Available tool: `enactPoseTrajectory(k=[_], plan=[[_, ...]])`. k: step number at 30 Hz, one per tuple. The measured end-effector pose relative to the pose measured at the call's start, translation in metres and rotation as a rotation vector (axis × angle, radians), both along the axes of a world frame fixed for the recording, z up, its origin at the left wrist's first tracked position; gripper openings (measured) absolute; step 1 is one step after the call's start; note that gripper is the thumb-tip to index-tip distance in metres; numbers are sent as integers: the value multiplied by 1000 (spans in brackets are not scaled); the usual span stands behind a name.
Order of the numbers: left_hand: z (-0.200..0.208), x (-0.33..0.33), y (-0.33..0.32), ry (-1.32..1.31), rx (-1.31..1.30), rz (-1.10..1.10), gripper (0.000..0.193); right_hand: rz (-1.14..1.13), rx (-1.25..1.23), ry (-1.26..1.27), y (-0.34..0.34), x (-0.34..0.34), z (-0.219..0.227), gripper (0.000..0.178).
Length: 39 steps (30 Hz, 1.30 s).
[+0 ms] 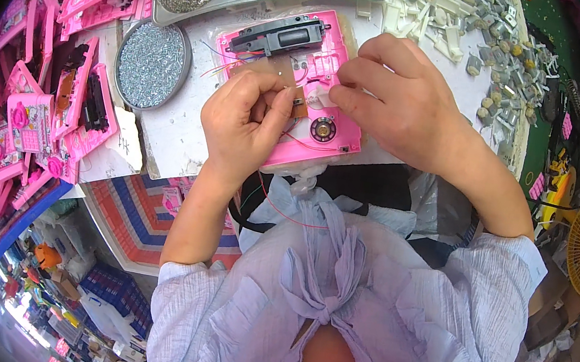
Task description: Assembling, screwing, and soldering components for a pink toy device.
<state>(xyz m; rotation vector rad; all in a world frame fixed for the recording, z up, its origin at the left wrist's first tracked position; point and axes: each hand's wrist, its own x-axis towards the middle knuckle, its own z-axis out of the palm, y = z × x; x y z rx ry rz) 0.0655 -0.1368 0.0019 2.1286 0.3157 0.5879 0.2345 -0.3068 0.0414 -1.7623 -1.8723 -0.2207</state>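
Our shell (348,126) lies open on the bench (179,130), between both hands and close to our body. Our left hand (244,110) is over the board (286,71), its grip narrow, thumb and fingertips near each other; we cannot tell whether something thin is pinched there. Our right hand (405,97) works from the right edge, its grip narrow too, the tips beside a small white piece (321,97); whether they hold it, we cannot tell

To do this well, we should let the bench carry the shell and steady it with the edge of a hand, pressing on the plastic rather than on the board or the speaker (324,130). We would do best to use light fingertips, keep the thin wires (237,57) by the module (290,37) out from under our fingers, and mind the loose red wire (278,212) hanging toward our lap, since a snag could strain its joint
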Motion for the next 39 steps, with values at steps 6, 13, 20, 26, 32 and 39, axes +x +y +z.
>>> enactPoseTrajectory(k=[6, 13, 20, 26, 32, 39], plan=[[-4, 1, 0, -38, 10, 12, 11, 104, -3, 269, 0, 5, -13, 30], [0, 4, 0, -46, -26, 6, 11, 7, 18, 454, -2, -7, -46, 26], [-2, 2, 2, 7, 1, -20, 8, -44, -156, 385, -13, -1, -17, 15], [15, -2, 3, 133, -167, -79, 8, -812, -484, 47, -96, 87, 2, 20], [40, 23, -10, 105, -109, -224, 8, -898, -570, 64, -107, 82, -18, 33], [54, 87, -46, 489, -626, -420, 39, -468, -46, 416, -71, 10, 22, 43]])
